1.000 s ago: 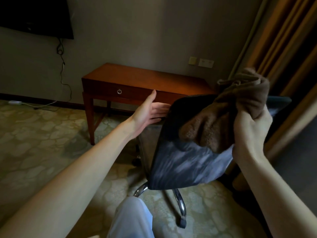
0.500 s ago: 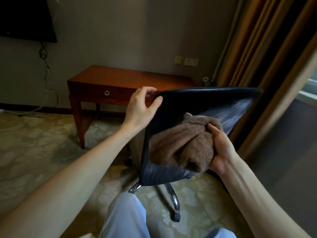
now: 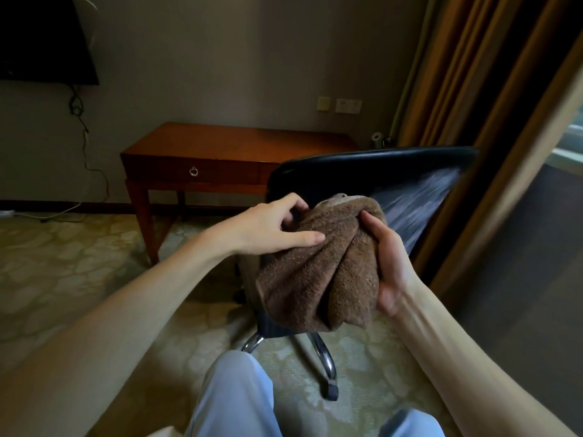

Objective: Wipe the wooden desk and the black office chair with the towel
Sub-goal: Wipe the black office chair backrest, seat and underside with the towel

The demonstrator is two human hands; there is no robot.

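Head view: we are bunching the towel point(image 3: 318, 272) before the black office chair point(image 3: 362, 171), right grip point(image 3: 391, 263) curled round it, left grip point(image 3: 274, 225) pinching folds, aiming for a flat pad.

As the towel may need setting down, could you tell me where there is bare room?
The desk top is bare from its left edge to the chair back; small items sit near the curtain. Left hand and right hand crowd the towel there.
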